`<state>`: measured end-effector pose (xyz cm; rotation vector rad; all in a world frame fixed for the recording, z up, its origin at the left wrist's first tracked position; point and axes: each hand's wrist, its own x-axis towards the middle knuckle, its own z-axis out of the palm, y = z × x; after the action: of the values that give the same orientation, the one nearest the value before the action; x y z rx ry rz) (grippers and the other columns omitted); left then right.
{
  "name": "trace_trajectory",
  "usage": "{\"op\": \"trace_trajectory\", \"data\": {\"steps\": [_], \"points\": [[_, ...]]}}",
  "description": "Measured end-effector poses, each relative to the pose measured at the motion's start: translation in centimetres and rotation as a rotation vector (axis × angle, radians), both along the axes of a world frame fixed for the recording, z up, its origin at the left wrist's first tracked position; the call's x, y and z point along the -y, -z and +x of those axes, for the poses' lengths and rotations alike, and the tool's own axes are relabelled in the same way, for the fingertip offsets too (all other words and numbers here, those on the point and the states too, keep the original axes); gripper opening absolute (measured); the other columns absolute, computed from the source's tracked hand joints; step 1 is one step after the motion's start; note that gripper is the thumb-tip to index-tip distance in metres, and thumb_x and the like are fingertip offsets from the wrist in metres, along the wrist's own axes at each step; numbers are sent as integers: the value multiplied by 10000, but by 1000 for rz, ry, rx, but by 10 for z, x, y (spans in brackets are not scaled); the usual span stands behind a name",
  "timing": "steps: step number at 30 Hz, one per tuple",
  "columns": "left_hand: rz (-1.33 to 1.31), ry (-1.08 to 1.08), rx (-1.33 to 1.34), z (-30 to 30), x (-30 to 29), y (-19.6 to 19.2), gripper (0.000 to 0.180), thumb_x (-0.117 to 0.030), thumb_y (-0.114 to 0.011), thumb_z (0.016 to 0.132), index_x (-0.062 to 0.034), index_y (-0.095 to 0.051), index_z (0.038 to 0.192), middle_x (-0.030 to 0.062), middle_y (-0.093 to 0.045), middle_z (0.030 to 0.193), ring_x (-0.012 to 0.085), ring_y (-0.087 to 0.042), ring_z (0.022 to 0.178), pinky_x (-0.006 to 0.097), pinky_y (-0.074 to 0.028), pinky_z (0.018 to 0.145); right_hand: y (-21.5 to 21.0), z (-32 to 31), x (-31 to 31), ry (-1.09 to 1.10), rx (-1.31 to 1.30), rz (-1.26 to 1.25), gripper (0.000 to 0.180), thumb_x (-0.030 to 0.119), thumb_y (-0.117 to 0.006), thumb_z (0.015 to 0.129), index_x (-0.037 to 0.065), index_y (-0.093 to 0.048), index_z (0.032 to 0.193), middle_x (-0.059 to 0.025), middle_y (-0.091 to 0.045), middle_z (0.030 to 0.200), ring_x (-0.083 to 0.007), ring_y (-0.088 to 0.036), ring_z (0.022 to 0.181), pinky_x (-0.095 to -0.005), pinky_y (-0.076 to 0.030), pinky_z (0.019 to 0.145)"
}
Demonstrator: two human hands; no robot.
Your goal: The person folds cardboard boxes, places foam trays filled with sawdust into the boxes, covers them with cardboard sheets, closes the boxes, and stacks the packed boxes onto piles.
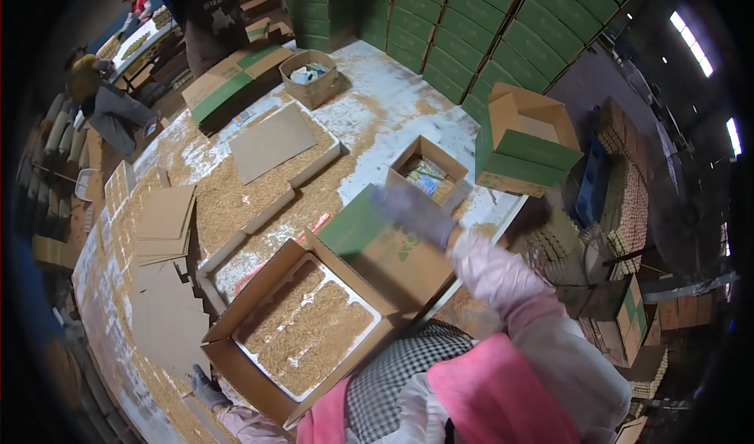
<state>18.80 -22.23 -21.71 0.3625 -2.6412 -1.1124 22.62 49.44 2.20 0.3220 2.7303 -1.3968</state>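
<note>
An open cardboard box (219,324) sits tilted in front of me, holding a white foam tray (371,309) filled with sawdust-like brown material. My left hand (209,389), in a grey glove, is just left of the box, at the edge of a flat cardboard sheet (165,318); its fingers look stretched out. Beyond the box's right side, my gloved right hand (415,213) hovers over a green and brown carton flap (393,255). Motion smears its fingers. It is close to a small open box (408,155) with coloured packets (428,178) inside.
More foam trays full of the brown material (224,196) lie ahead, one partly under a cardboard sheet (272,143). A basket (310,90) and an open green carton (522,157) stand farther off. Stacked green cartons (448,35) wall the back. Another person (212,20) stands across the table.
</note>
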Motion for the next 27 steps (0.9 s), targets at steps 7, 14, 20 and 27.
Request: {"op": "trace_trajectory", "data": {"steps": [7, 14, 20, 27], "points": [[282, -229, -243, 12, -184, -210, 288, -160, -573, 927, 59, -569, 1115, 120, -602, 1069, 193, -559, 942, 318, -454, 876, 204, -18, -180, 58, 498, 1112, 445, 287, -530, 870, 38, -536, 1240, -158, -566, 1261, -292, -568, 1138, -402, -466, 928], [240, -114, -62, 55, -295, -221, 453, -184, -502, 967, 27, -359, 1341, 136, -466, 1303, 201, -489, 1126, 305, -398, 974, 165, -24, -199, -1, 603, 748, 381, 297, -671, 760, 50, -672, 1050, -141, -659, 1090, -282, -618, 1051, -387, -479, 895], [2, -32, -636, 80, -277, -228, 305, -21, -509, 937, 24, -490, 1238, 129, -538, 1227, 217, -522, 1090, 322, -413, 946, 18, -7, -81, 62, -281, -55, 149, 186, -707, 728, 49, -650, 742, -95, -657, 726, -208, -649, 736, -317, -497, 669], [-613, 917, -287, 90, -362, -295, 253, -28, -671, 665, -163, -630, 875, 17, -595, 853, 229, -576, 789, 346, -464, 684, 22, 9, 83, -521, -382, 43, 178, 124, -536, 825, 86, -607, 984, -124, -640, 904, -280, -622, 792, -345, -492, 670]]}}
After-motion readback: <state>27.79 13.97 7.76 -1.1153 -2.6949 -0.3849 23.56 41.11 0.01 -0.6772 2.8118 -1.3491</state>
